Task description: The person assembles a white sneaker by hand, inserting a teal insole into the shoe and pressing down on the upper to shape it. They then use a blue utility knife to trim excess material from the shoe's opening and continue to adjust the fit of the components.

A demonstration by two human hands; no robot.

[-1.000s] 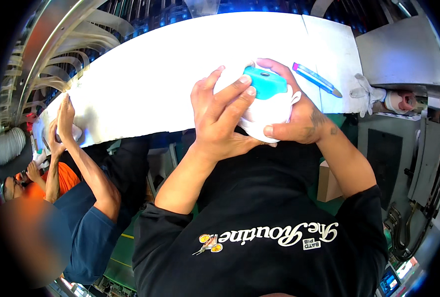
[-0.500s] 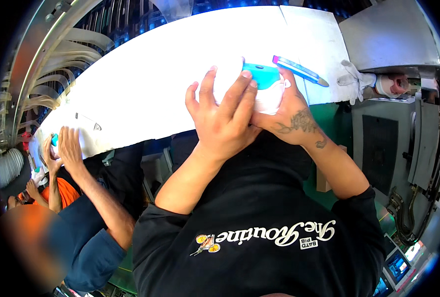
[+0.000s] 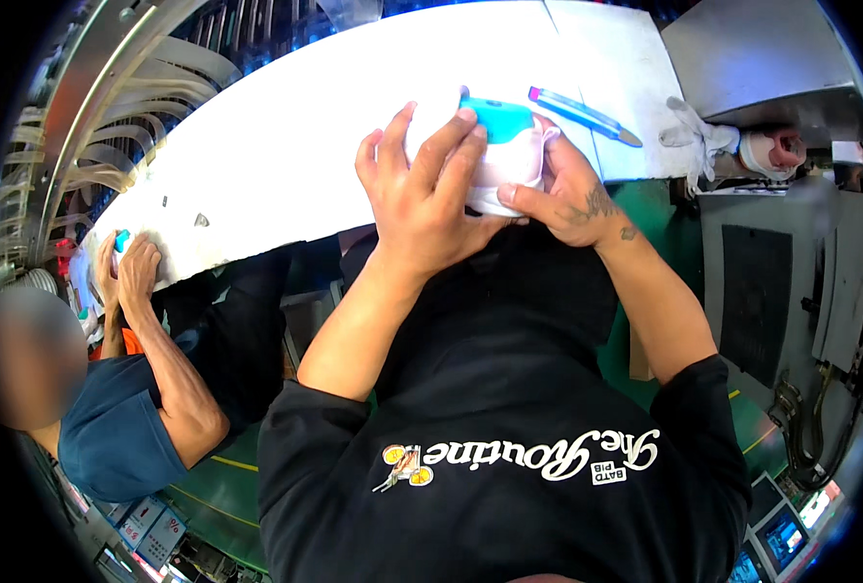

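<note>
Both hands are on a white and pale pink shoe upper, fitted around a turquoise last with a dark hole in its top. My left hand grips its left side, fingertips resting on the last and the upper's edge. My right hand wraps the right side, with the thumb pressed on the pale near part. The palms hide much of the upper's lower side. Just right of the shoe, a blue and silver pen with a pink end lies on the white worktable.
A white glove lies at the table's right end, beside a pink and white rolled piece. A grey metal cabinet stands at the right. On the left, a co-worker's hands hold another turquoise piece. Pale curved strips hang beyond the table.
The shoe and both hands have shifted slightly left and away from me. My right thumb now shows on the upper's near part. The co-worker has moved left and raised their head.
</note>
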